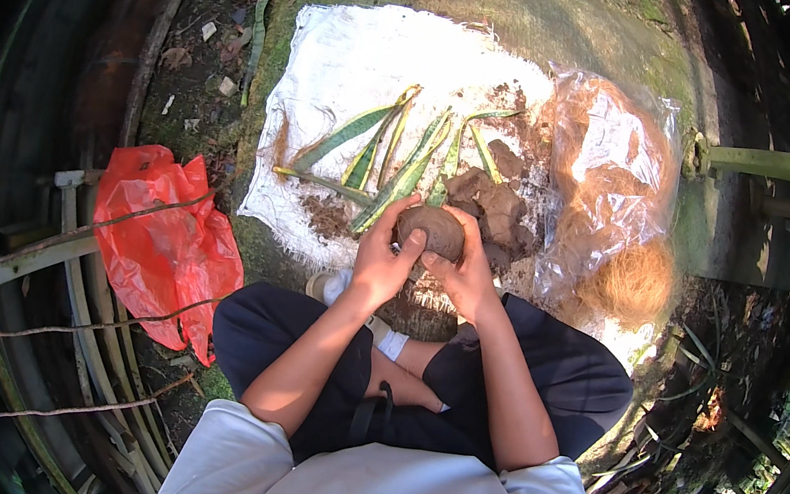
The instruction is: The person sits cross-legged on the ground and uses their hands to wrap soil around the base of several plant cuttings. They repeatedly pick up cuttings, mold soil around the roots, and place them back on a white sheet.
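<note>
Between my left hand [388, 254] and my right hand [468, 269] is a rounded ball of wet brown clay [435, 228]. Both thumbs press on its near side, while the fingers wrap its left and right flanks. Just beyond, variegated snake plant leaves [419, 156] lie spread on a white woven sack [370, 46]; some are cut or loose. To the right of the leaves, lumps of clay or mud [495, 204] are heaped on the sack. A small pile of dark soil and roots [327, 216] lies left of my hands.
A clear plastic bag [605, 155] of brown fibre stands at the right, with a fibre clump [636, 281] at its mouth. A red plastic bag [161, 237] lies at the left near thin branches [87, 333]. Mossy concrete [534, 9] extends beyond the sack. My crossed legs are close below.
</note>
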`<state>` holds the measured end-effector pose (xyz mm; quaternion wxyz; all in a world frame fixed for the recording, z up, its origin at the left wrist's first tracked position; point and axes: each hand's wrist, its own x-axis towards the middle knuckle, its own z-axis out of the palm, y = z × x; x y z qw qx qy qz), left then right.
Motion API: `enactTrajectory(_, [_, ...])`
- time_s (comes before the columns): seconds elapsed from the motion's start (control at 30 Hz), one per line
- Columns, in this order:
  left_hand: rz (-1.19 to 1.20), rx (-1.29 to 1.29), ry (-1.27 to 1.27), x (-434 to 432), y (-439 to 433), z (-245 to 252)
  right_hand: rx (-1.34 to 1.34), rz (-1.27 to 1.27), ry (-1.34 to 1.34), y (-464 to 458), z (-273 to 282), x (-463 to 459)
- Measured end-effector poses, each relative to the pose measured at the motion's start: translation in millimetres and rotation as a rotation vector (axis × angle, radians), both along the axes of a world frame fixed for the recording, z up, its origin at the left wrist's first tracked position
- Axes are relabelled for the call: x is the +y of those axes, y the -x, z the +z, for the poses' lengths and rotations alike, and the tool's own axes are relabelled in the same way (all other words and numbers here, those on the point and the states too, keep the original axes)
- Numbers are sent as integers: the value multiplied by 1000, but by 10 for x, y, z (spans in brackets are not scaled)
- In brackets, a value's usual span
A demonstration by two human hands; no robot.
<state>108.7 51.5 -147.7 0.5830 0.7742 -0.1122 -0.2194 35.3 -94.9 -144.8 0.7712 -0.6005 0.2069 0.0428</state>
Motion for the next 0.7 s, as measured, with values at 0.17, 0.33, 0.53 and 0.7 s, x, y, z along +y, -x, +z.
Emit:
enactTrajectory(0.17, [113, -94, 23, -90, 103, 29, -45, -95, -92, 9, -8, 143])
enactTrajectory(0.33, [-13, -535, -32, -182, 292, 152, -33, -393, -360, 28, -95, 211])
enactTrajectory(0.53, [-154, -891, 66, -346, 323, 433, 193, -560, -896, 178, -225, 124])
enactTrajectory(0.7, [-367, -947, -53, -596, 461, 832, 117, -425, -1027, 349, -119, 30])
